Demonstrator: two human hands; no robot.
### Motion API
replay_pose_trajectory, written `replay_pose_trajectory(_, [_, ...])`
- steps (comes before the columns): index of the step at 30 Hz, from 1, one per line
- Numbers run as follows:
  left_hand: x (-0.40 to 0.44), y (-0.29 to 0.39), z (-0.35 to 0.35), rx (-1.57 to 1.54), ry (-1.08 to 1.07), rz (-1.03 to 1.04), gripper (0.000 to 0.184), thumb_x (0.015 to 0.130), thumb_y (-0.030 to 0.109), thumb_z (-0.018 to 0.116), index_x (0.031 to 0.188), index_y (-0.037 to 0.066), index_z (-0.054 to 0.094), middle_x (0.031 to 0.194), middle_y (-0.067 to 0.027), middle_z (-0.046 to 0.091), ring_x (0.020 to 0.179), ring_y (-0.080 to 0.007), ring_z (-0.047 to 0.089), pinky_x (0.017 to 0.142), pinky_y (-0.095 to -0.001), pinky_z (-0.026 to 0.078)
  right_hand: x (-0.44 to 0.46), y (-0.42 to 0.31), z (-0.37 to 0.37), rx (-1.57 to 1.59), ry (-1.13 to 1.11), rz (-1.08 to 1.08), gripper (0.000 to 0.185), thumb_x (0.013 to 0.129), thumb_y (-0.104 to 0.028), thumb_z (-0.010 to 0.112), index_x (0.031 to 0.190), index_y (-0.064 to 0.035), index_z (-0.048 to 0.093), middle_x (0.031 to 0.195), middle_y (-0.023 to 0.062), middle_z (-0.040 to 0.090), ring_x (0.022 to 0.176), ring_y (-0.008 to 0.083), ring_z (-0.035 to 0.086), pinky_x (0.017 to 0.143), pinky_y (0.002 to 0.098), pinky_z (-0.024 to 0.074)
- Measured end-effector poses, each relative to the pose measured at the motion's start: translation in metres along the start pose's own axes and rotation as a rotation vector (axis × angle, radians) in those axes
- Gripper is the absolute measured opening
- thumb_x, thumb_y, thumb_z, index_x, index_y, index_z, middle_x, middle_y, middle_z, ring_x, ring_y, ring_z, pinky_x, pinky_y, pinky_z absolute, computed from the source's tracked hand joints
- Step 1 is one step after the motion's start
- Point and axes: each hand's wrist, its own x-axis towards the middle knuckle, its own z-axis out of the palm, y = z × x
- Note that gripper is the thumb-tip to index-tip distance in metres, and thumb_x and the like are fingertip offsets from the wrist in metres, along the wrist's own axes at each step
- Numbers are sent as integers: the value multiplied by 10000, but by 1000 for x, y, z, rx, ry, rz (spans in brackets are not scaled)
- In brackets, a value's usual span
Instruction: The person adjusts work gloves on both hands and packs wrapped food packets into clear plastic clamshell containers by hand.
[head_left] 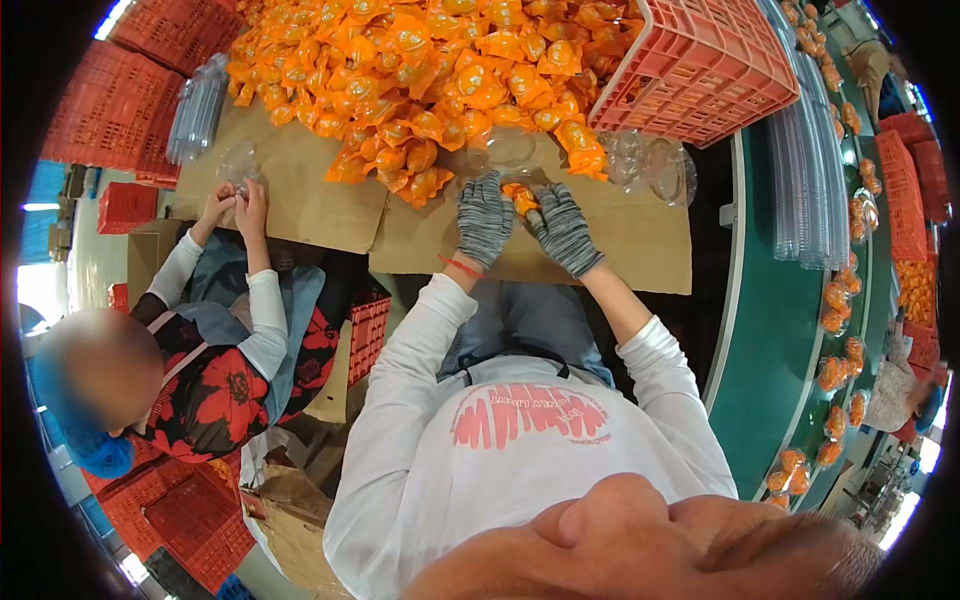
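Note:
Both of my hands wear grey striped gloves and lie close together over the cardboard-covered table (450, 245). Between them is an orange-wrapped fruit (520, 198). My right hand (566, 228) has its fingers closed on the fruit's side. My left hand (485, 220) is beside the fruit with its fingers pointing forward; whether it grips the fruit is hard to make out. A large pile of wrapped fruits (420, 70) rises just beyond my hands. A clear plastic tray (503, 150) lies between my hands and the pile, and more clear containers (650, 168) lie at the right.
A red crate (700, 75) tips over the pile at the right. Stacked clear containers (805, 170) stand beside a green conveyor (765, 300) carrying packed fruits. At the left, a co-worker in a blue cap (75, 390) handles a clear container, near stacked red crates (105, 105).

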Motion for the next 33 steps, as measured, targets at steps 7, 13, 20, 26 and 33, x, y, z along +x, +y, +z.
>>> replay_pose_trajectory(7, [-8,8,-14,-248,-10,-45,780,732,405,685,1301,-11,350,1181,-192,484,1070,-346,479,947,-430,345,2,8,1,25,-20,-55,454,736,-201,655,1100,36,522,1064,241,526,1030,386,493,903,433,412])
replay_pose_trajectory(13, [-3,14,-18,-24,-57,-108,977,576,492,767,1296,-18,347,1170,-213,477,1080,-354,474,948,-455,344,-7,7,-4,74,0,-138,332,715,-123,634,1026,-27,570,1025,176,546,966,354,509,877,421,410])
replay_pose_trajectory(20, [-4,6,-7,10,-9,-85,864,566,455,766,1220,4,426,1138,-204,503,1071,-346,483,951,-438,353,40,27,-11,-138,85,-216,304,757,-149,564,1046,-59,587,983,162,572,996,346,506,881,433,393])
replay_pose_trajectory(26, [-6,6,-10,-18,-58,-138,862,569,484,762,1209,6,437,1136,-198,508,1069,-341,490,950,-430,359,90,35,3,-701,64,-163,372,739,-198,573,1069,-26,555,972,179,584,1002,343,515,894,507,358])
replay_pose_trajectory(33, [-5,8,-15,-58,-46,-195,895,548,514,762,1206,4,433,1143,-195,505,1074,-342,487,942,-432,363,86,28,-25,-182,-92,1,326,709,-125,599,1008,-26,513,905,168,590,827,344,580,722,436,463])
